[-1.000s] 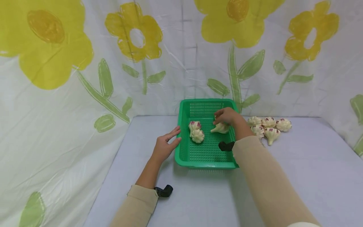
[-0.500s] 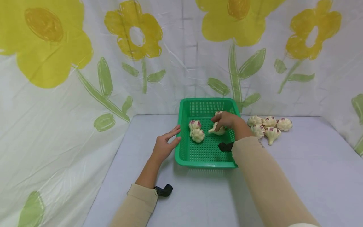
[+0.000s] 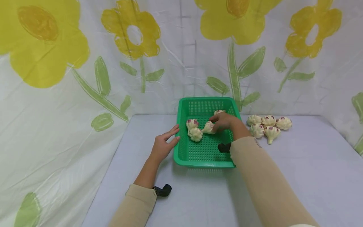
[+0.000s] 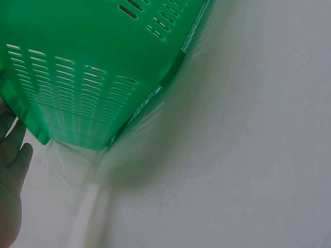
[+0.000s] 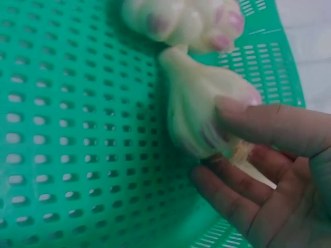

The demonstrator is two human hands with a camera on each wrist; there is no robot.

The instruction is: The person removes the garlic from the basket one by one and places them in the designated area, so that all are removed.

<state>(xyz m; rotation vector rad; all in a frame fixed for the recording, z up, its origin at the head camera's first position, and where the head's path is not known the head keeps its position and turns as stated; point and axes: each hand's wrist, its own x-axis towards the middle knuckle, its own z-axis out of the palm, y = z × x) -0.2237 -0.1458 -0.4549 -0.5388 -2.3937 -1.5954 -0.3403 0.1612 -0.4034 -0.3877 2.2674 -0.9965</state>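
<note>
In the head view, a person in beige sleeves works over a green basket (image 3: 204, 164) on a white table (image 3: 195, 201). The right hand (image 3: 226, 122) reaches in from the right, its grip pinching a garlic bulb (image 3: 208, 128) near the middle of the basket, neck pointing left. Two bulbs (image 3: 195, 134) lie together to the left of it, and one more (image 3: 219, 111) shows in part at the far right. Five bulbs (image 3: 257, 130) sit grouped on the table, to the right of the basket. The left hand (image 3: 163, 145) is at the basket's left rim, its grip spread and holding nothing.

In the left wrist view, the left hand's straight fingers show beside the slotted basket wall; whether they press on it is hard to tell.

In the right wrist view, the thumb lies on one side of the pinched bulb, the fingers below its root end. The neck points toward another bulb; whether the two touch cannot be told.

The step in hand appears to be positioning this bulb beside the left pair. The next move seems to call for settling it on the basket floor, then parting thumb and fingers without nudging its neighbours.
</note>
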